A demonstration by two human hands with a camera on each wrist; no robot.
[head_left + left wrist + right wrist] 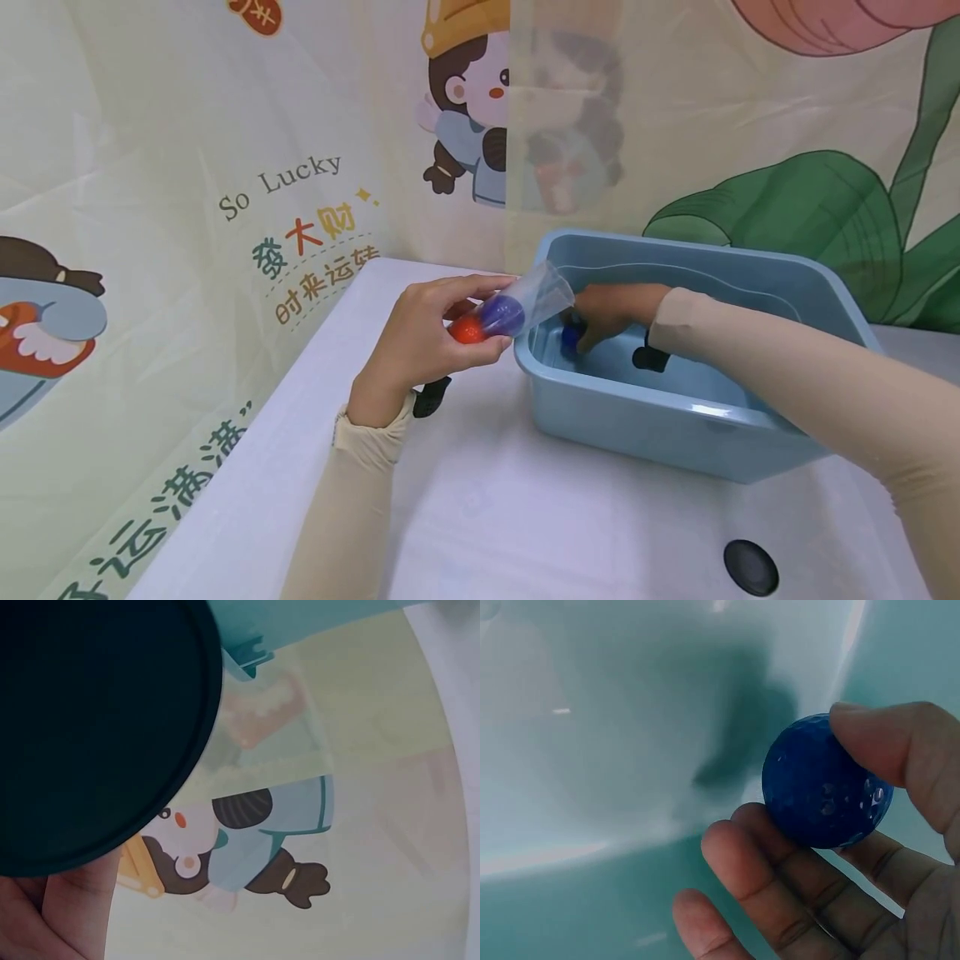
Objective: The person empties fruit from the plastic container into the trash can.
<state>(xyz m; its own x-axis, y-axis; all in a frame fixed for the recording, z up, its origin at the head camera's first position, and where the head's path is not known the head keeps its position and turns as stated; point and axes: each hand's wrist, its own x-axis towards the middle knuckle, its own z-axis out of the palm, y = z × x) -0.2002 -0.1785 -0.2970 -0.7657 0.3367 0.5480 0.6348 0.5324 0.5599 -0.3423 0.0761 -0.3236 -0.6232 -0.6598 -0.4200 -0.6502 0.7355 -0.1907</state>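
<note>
Evidently, a smooth, pale-blue rectangular plastic tub [652,427] surrounds the right hand's fingers. The left hand [412,333] has its fingers curled around a clear, glossy plastic tube [549,293], tilted so its far end points away from them, toward the tub. A purple round ball [501,315] and an orange-red round ball [468,330] lie between those fingers. The right hand [618,307] pinches a shiny, dimpled dark-blue ball [821,784]; its slick curve probably wants a firm, centred pinch, the tube lighter, steady pressure.

Glossy dimpled blue ball [817,787], smooth plastic tub [637,421], clear plastic tube [546,293]
</note>
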